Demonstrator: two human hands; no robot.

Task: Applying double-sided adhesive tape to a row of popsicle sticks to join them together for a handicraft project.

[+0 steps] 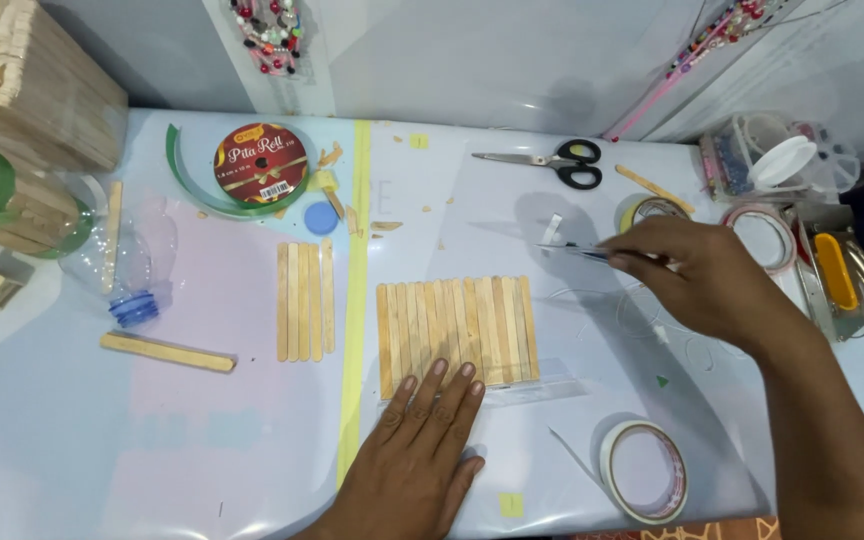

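Note:
A flat row of several wooden craft sticks (457, 320) lies side by side in the middle of the table. My left hand (422, 440) rests flat, fingers together, with its fingertips on the lower ends of those sticks. A strip of clear tape (542, 385) runs along the row's lower edge and sticks out to the right. My right hand (702, 280) hovers right of the row and pinches a thin metal tool (567, 249) that points left. A small white scrap sits just above the tool's tip.
Several more sticks (304, 300) lie left of a yellow line (355, 300). Black scissors (552, 160), a ribbon roll (262, 163), a clear bottle (127, 265), a tape roll (644, 470), a yellow cutter (837, 270) and a bead box (782, 160) surround the work.

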